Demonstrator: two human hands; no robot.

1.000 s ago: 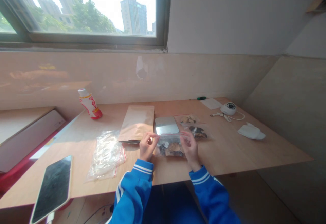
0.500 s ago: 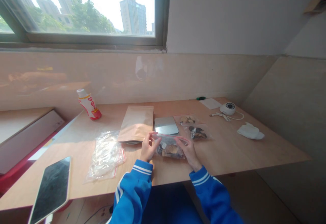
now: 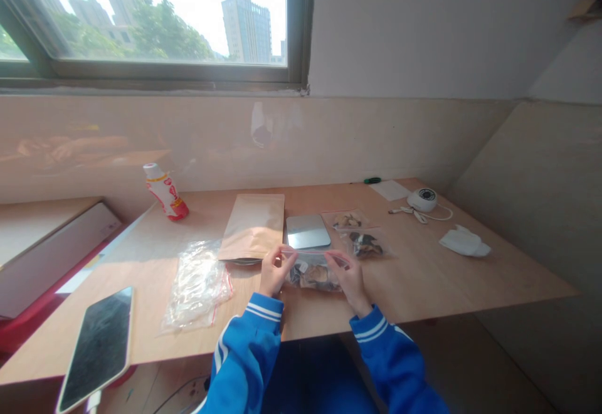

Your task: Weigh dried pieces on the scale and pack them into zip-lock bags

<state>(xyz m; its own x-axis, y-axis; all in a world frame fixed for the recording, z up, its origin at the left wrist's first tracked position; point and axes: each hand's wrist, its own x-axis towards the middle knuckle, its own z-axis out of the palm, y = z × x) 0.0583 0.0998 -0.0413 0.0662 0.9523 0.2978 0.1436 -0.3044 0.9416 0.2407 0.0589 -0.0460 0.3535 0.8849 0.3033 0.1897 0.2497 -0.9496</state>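
Note:
A clear zip bag [image 3: 316,276] with brown and dark dried pieces inside sits near the table's front edge. My left hand [image 3: 274,271] pinches its top left corner, and my right hand [image 3: 347,276] pinches the top right corner. The bag's upper edge is stretched between them. Just behind lies a flat silver scale [image 3: 308,232]. To its right rest two more filled zip bags, one with dark pieces [image 3: 365,244] and one with lighter pieces [image 3: 347,220]. Beside my left hand is a brown kraft paper pouch [image 3: 254,226].
Empty clear bags [image 3: 195,288] lie left of the pouch. A phone [image 3: 98,345] overhangs the front left edge, and a red-white bottle [image 3: 167,193] stands at the back left. On the right are a white dome camera [image 3: 422,199], white crumpled material [image 3: 464,241] and a green-handled tool [image 3: 372,180].
Both hands keep hold of the zip bag's top corners, with only slight finger movement along the upper edge. The whole view has shifted very slightly.

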